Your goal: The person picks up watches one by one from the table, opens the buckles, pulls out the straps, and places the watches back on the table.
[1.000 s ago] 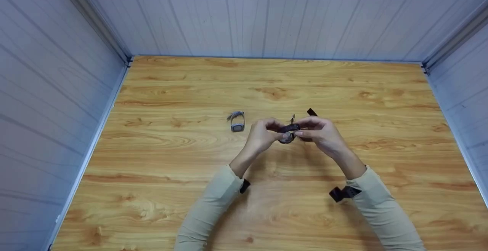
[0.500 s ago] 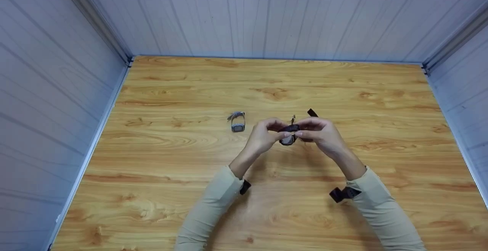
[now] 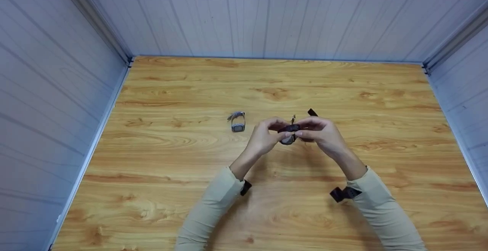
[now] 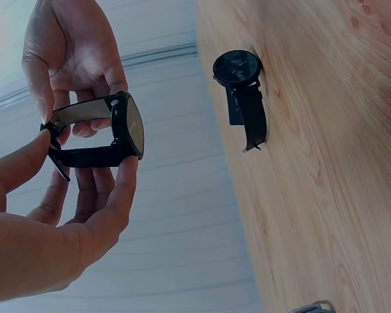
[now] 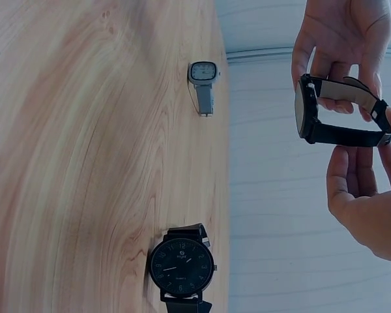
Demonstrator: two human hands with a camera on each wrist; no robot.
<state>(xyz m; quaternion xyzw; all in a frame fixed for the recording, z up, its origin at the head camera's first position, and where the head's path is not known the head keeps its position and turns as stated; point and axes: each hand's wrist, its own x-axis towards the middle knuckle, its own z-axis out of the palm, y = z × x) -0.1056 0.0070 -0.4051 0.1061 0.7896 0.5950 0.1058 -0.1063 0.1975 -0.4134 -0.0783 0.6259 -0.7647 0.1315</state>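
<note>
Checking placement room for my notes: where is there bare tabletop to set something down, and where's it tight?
Bare patches of table: between the grey watch and left wall; between the right hand and right wall; along the back wall; between the sleeves. Crowded: the middle, where left hand and right hand hold a dark-strapped watch near the black-faced watch.

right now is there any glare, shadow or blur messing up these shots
Head view: soft shadows beside the sleeves, held watch too small to read; left wrist view: pale glow along the upper left edge, lying black watch dim; right wrist view: black watch's dial readable, grey watch smaller and softer.
</note>
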